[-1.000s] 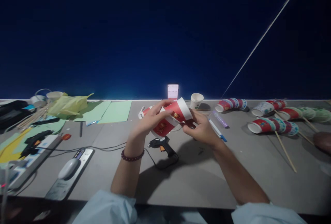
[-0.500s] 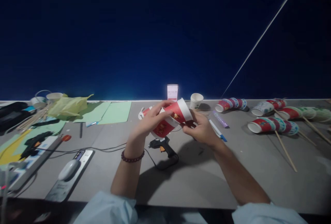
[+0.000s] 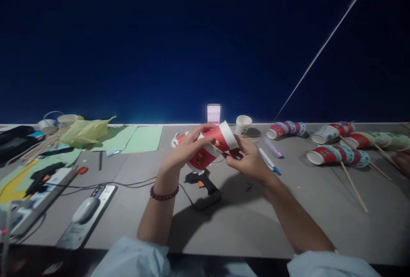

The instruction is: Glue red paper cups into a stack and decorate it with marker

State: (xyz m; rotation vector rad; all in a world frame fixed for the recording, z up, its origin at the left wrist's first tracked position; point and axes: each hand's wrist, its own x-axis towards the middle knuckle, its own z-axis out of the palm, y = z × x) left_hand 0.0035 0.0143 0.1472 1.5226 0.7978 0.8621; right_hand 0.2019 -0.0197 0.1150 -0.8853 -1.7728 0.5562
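Red and white paper cups (image 3: 221, 137), joined at an angle in a short chain, are held above the middle of the table. My left hand (image 3: 188, 144) wraps over the chain from the left, thumb along the upper cup. On the right, my right hand (image 3: 249, 157) grips the upper cup near its white rim, some fingers hidden behind it. A small white piece sticks out at the chain's left end. Below the cups lies a black glue gun (image 3: 203, 179), its cord curling over the table.
Cup chains, some with wooden sticks (image 3: 354, 186), lie at the right, where another person's hand (image 3: 402, 161) shows. A white cup (image 3: 244, 125), a purple tube (image 3: 273, 147) and a lit phone screen (image 3: 213, 114) are behind. Left are a power strip (image 3: 45, 200), green paper (image 3: 144, 139) and a phone (image 3: 86, 217).
Another person's hand has come into view at the right edge, by the cup chains. My hands and the cups have hardly moved.
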